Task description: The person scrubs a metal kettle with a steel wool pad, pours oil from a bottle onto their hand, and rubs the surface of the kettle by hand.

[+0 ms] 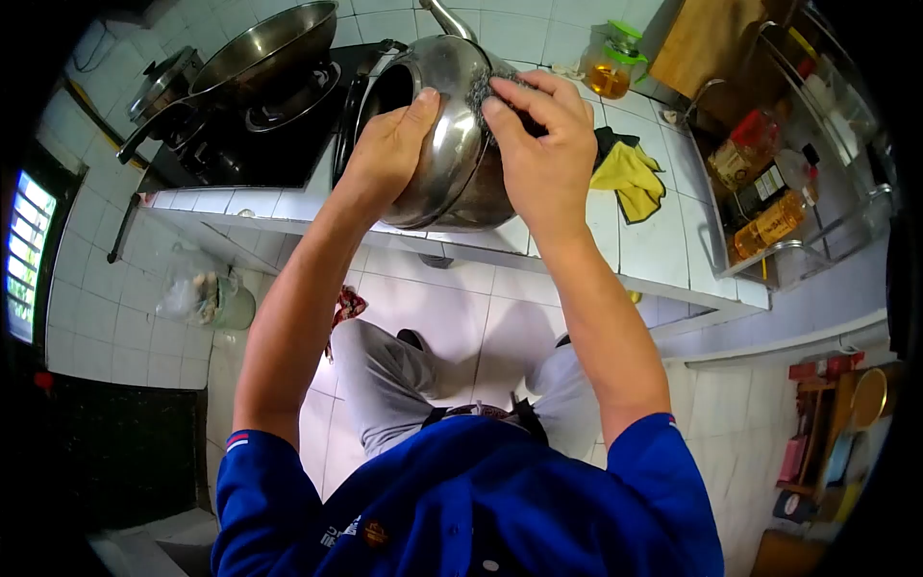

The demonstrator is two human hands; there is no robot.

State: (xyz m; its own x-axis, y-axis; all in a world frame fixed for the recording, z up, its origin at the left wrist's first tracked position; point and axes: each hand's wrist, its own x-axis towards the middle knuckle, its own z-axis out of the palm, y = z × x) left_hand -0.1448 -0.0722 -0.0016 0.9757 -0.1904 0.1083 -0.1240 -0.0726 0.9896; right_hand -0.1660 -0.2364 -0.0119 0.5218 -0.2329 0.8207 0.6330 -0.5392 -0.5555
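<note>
A stainless steel kettle (423,197) lies tipped at the edge of the white tiled counter, its spout (449,17) pointing away from me and its dark round opening turned to the left. My left hand (389,149) grips the kettle near that opening, with the thumb flat on the shiny metal. Against the kettle's upper right side, my right hand (543,135) pinches a grey steel wool scrubber (479,88), partly hidden by the fingers. The kettle's black handle (348,125) shows along its left side.
A black gas hob (240,163) on the left carries a wok (264,58) and a lidded pot (163,82). A yellow cloth (630,178) lies right of the kettle. Behind it stands a green-lidded jar (611,77). A metal rack (817,226) holds several bottles at the right.
</note>
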